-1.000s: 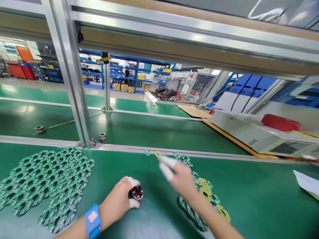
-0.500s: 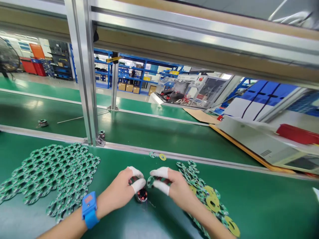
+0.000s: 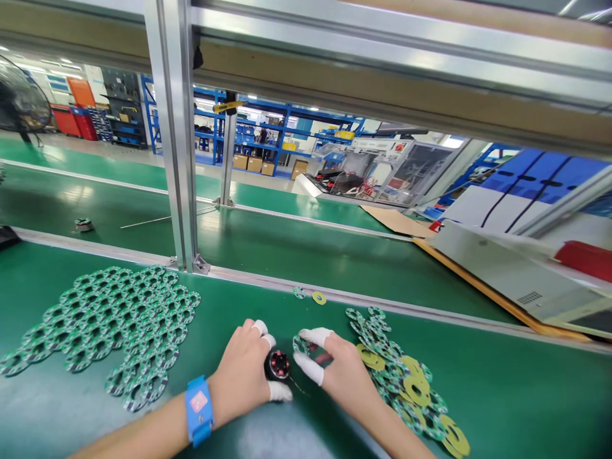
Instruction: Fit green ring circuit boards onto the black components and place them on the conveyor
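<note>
Your left fingers (image 3: 280,391) grip the wound core (image 3: 280,364); your right fingers (image 3: 310,368) pinch the green ring (image 3: 298,347). It's likely light, stiff: hold its rim.

Here's the round black part (image 3: 276,365), reddish coils (image 3: 284,365) facing up, thin wire (image 3: 297,384) trailing right, and the green-patterned ring (image 3: 296,345) held just beside it, partly hidden.

The green worktop (image 3: 243,299) carries a broad patch of green-and-white rings (image 3: 125,317) at left and, at right, a loose heap (image 3: 393,370) mixed with yellow rings (image 3: 422,400); one green ring (image 3: 299,296) and one yellow ring (image 3: 319,302) lie near the metal rail (image 3: 382,306).
</note>
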The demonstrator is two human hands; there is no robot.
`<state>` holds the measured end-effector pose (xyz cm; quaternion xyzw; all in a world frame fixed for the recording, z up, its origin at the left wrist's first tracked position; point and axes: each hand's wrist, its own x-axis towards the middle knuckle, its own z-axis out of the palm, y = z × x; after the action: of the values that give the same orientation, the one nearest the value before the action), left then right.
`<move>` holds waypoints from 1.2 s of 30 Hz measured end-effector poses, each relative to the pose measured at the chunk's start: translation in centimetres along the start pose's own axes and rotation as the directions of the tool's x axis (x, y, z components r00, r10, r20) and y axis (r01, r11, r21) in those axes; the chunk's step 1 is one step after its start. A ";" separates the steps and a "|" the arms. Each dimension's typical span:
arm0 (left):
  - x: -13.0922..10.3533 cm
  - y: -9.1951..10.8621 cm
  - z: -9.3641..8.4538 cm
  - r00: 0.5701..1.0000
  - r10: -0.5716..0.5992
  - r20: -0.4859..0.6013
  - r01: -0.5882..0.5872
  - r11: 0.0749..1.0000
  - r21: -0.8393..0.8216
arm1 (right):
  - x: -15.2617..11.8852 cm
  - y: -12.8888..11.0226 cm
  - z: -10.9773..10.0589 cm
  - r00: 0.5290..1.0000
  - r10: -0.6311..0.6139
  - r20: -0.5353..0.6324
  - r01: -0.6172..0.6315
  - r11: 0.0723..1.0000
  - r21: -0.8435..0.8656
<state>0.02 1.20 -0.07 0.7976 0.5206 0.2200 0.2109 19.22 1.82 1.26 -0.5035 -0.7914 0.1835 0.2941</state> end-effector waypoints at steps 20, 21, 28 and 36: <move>-0.1 -1.1 1.8 1.000 0.023 0.021 -0.024 0.999 0.037 | -0.9 0.4 2.7 0.921 -0.381 -0.081 0.374 0.923 -0.093; -0.1 -1.1 1.8 1.000 0.019 0.020 -0.019 0.999 0.030 | -0.9 0.5 2.9 0.917 -0.384 -0.106 0.375 0.922 -0.090; -0.1 -1.0 1.5 0.999 -0.021 0.038 0.021 1.000 -0.008 | -1.1 0.9 3.7 0.929 -0.329 -0.168 0.340 0.940 0.041; -0.1 -1.0 1.5 0.999 -0.019 0.041 0.019 1.000 -0.005 | -1.1 0.5 3.1 0.959 -0.272 -0.074 0.269 0.962 -0.041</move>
<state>0.11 1.27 -1.83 0.7963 0.5232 0.2031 0.2259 17.91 1.05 -1.75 -0.4020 -0.8432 0.1092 0.3398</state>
